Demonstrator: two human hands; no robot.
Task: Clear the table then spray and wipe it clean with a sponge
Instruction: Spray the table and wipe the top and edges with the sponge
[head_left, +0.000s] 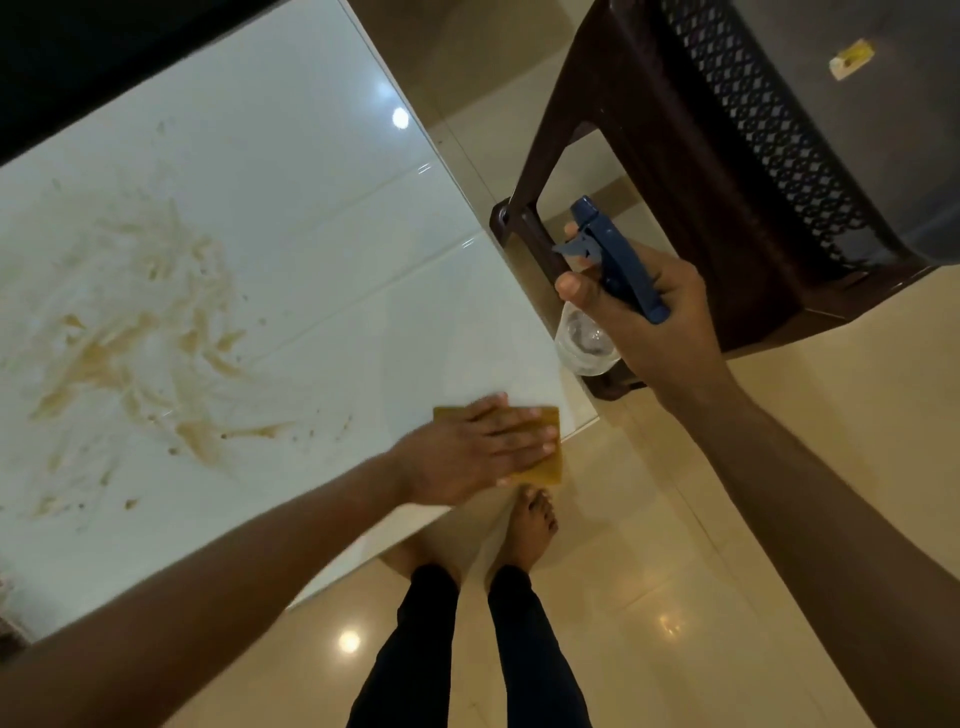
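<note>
Table (291, 218) cleared of objects as far as the view showed; spraying and wiping not finished. Brown smears (150, 332) left across the middle of the table, well apart from the sponge. Sponge (545, 465) pressed flat at the near corner of the table under the left hand (483, 447), fingers straight, partly overhanging the edge. Spray bottle (605, 291) held off the table beside that corner, just in front of a dark plastic chair (675, 171), gripped by the right hand (654, 322) with fingers curled round the neck. Remaining, by judgement: wiping the smears away.
</note>
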